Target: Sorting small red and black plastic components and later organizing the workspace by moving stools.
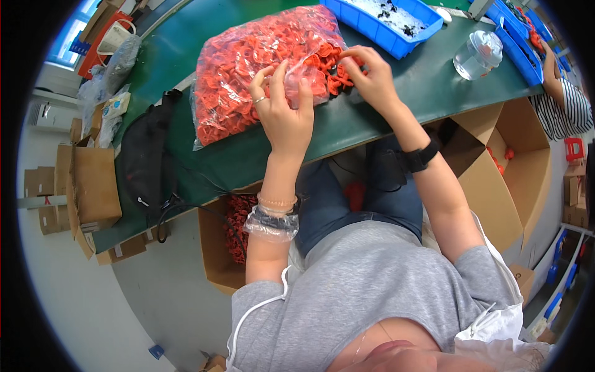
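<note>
A large clear plastic bag (226, 84) full of small red plastic parts lies on the green table. My left hand (285, 118) rests at the bag's near side with its fingers spread, a ring on one of them. At the bag's right end, my right hand (375, 80) has its fingers curled round a red plastic part, partly hidden by them. Several loose red parts (334, 82) lie just beside those fingertips, at the edge of the bag.
A blue tray (403, 46) with white and black bits stands behind. To the right are a lidded clear jar (474, 59) and a co-worker's striped sleeve (567, 108). A black bag (145, 155) lies left; open cardboard boxes (520, 142) stand below the table edge.
</note>
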Available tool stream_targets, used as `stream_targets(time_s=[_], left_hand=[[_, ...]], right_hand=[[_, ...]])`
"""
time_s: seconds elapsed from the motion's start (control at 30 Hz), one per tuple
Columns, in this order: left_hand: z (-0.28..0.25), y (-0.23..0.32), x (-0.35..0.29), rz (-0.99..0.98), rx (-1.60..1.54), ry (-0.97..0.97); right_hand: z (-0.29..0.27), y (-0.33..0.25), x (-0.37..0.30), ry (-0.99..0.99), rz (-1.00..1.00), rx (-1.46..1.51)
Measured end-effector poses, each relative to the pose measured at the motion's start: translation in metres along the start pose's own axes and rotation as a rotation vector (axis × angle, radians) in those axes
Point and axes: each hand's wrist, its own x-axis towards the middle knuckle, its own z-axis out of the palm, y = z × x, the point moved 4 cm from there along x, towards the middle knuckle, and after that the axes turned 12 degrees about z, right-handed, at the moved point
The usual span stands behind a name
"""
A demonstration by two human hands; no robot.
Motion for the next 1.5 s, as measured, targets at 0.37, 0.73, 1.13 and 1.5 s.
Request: stream_targets(time_s=[0.37, 0.73, 1.13, 1.5], left_hand=[[-0.01, 0.032, -0.048, 0.084, 0.165, -0.111], [0.006, 0.046, -0.054, 0.309, 0.556, -0.228], [0.009, 0.016, -0.05, 0.415, 0.375, -0.065], [0.007, 0.021, -0.061, 0.423, 0.501, -0.035]], right_hand=[[-0.096, -0.002, -0.094, 0.216, 0.228, 0.32], [-0.136, 0.113, -0.172, 0.319, 0.719, 0.66], [-0.143, 0.175, -0.224, 0.367, 0.937, 0.464], [-0.114, 0.186, -0.292, 0.01, 1.019, 0.174]])
